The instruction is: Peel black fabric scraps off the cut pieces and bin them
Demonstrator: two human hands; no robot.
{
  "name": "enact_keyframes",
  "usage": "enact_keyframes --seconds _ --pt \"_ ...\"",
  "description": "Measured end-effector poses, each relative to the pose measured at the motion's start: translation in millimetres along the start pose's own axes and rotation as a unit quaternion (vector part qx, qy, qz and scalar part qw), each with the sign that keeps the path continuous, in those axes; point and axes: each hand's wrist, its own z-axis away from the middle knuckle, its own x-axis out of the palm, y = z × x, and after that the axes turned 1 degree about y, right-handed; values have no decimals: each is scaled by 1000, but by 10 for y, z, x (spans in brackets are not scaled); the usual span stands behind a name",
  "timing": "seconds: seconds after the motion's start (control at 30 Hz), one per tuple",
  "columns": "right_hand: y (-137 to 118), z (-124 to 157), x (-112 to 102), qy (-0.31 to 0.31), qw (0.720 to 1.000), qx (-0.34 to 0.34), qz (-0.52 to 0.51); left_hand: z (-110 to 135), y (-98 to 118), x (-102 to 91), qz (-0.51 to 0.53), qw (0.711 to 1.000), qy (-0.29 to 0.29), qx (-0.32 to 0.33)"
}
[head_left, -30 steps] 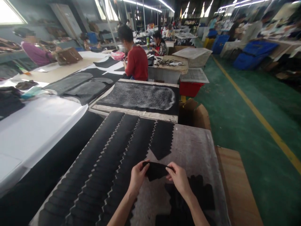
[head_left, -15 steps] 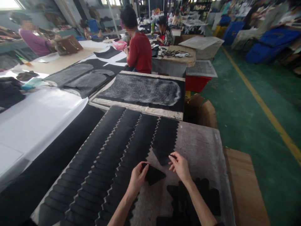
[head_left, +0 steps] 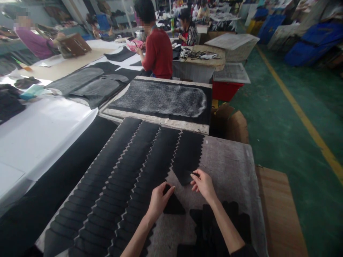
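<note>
My left hand [head_left: 159,200] pinches a pointed black fabric piece [head_left: 175,206], which hangs just above the board. My right hand [head_left: 204,185] has thumb and fingers closed on the edge of another black fabric piece [head_left: 183,177], at the near end of the rightmost row. Overlapping black pieces [head_left: 118,192] form several long rows with zigzag edges on a greyish board [head_left: 227,159]. Below my right forearm lies a loose pile of black pieces [head_left: 241,223], partly covered by the arm.
Beyond the board is another board with a white-smeared black sheet [head_left: 166,98]. White sheeting [head_left: 48,132] lies to the left. A cardboard sheet [head_left: 280,203] borders the right side, beside the green floor. A person in red [head_left: 159,51] works ahead.
The piece in my left hand has tilted and shifted slightly down and left. My right hand has moved slightly up, still at the row's near end. The view has shifted a little.
</note>
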Motion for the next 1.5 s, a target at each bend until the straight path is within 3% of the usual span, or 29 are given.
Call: enact_keyframes --seconds 0.2,0.53,1.03,1.33,1.5 --pt "-65 -40 13 -17 999 15 45 -50 106 -27 -173 983 -9 56" --pt "-64 -81 27 -20 999 23 43 -221 57 34 -402 911 -36 85" --pt "-91 -20 -83 33 982 -2 185 -222 77 59 -448 888 -27 94" --pt "-158 -41 -91 50 974 37 218 -219 47 83 -435 895 -21 94" --pt "-201 -61 -110 61 969 51 236 -242 47 106 -417 907 -28 60"
